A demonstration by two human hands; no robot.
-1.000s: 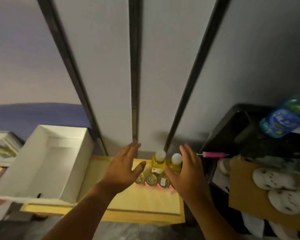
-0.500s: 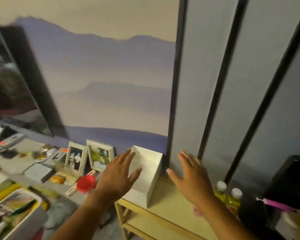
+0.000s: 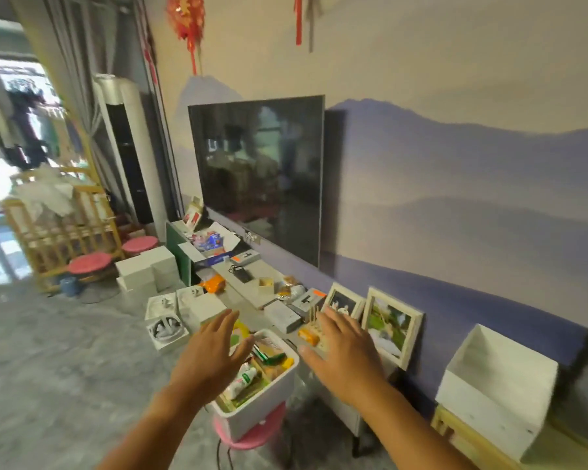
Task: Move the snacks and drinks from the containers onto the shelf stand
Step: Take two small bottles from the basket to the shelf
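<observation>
A white container [image 3: 279, 398] full of snack packets [image 3: 255, 371] sits on a pink stool [image 3: 252, 435] in the lower middle. My left hand [image 3: 211, 357] hovers open over the container's left side, fingers spread, holding nothing. My right hand [image 3: 343, 351] is open just to the right of it, palm down, also holding nothing. The wooden shelf stand [image 3: 469, 439] shows at the bottom right corner with an empty white box [image 3: 496, 388] on top. The drinks on the stand are out of view.
A low TV cabinet [image 3: 252, 293] along the wall carries boxes, packets and two photo frames [image 3: 391, 327]. A dark TV screen [image 3: 262, 174] hangs above it. White boxes [image 3: 170, 313] lie on the grey floor; pink stools [image 3: 89, 262] and a wooden crib [image 3: 62, 228] stand at left.
The view has swung left from the shelf stand and its bottles to the snack container. Both open hands have travelled with it and now hover at the container.
</observation>
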